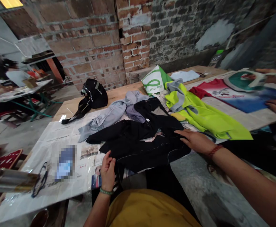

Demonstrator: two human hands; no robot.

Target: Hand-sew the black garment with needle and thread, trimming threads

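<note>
Newspaper-covered table [55, 130]: bag [154, 82], apparently “me·Tom”, beyond black clothing [147, 153] with white logo [147, 120].

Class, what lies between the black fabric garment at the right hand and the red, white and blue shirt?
In the head view, mainly a crumpled neon-yellow garment with grey parts lies between the black garment and the shirt.

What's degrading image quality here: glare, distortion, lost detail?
Head view: whitish glare on the newspaper; head view: wide-angle stretch, the right forearm drawn out toward the corner; head view: folds of the black garment sink into dark; head view: mosaic blocks hide the bluish object.
</note>
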